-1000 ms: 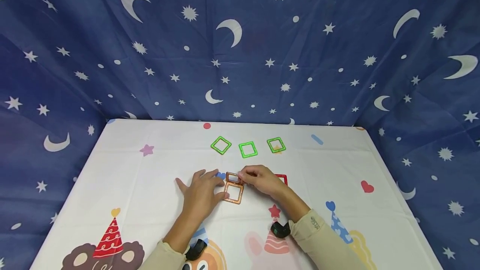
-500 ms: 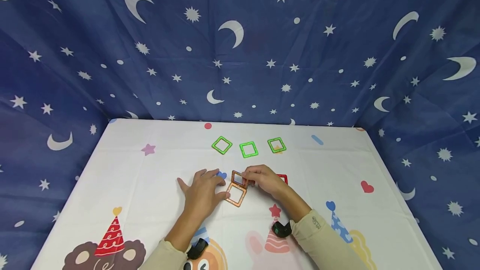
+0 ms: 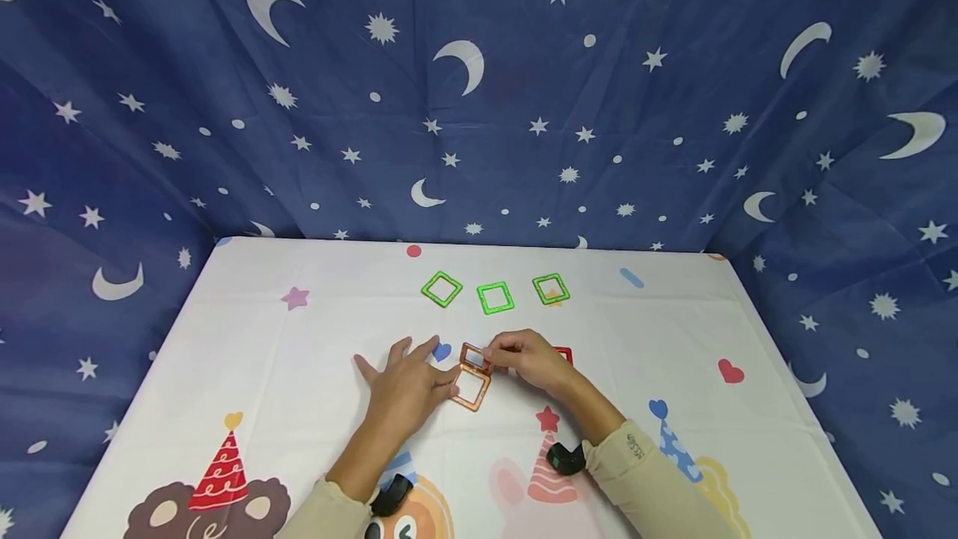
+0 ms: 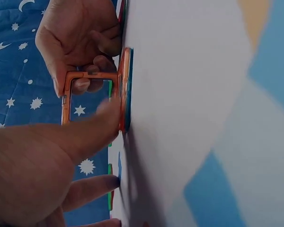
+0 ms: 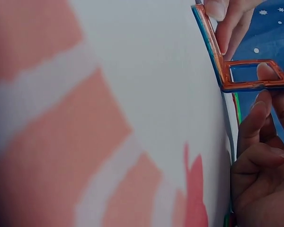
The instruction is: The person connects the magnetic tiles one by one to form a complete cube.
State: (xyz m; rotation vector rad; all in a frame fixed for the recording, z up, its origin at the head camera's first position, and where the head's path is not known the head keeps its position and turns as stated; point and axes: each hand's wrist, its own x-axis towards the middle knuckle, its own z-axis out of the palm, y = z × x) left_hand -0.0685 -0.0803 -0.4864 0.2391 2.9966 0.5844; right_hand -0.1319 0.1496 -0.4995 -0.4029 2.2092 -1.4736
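Two orange square magnetic tiles meet edge to edge in the middle of the white table. One tile [image 3: 483, 390] lies flat; the other tile [image 5: 251, 86] stands up from its far edge. With thumb and fingers, my right hand [image 3: 527, 360] pinches the raised tile by its right side. My left hand [image 3: 404, 393] touches the left side of the flat tile with thumb and index finger, its other fingers spread. In the left wrist view my left thumb crosses in front of both tiles and hides part of them.
Farther back lie three green square tiles: left tile [image 3: 432, 282], middle tile [image 3: 500, 309] and right tile [image 3: 557, 302]. A red tile [image 3: 565, 353] is partly hidden behind my right hand. Behind the table hangs a blue curtain [image 3: 509, 173] with moons and stars.
The joined orange tiles have turned slightly and shifted a little to the right. My left index finger has come down onto the tiles near their joint. The right hand keeps its pinch.
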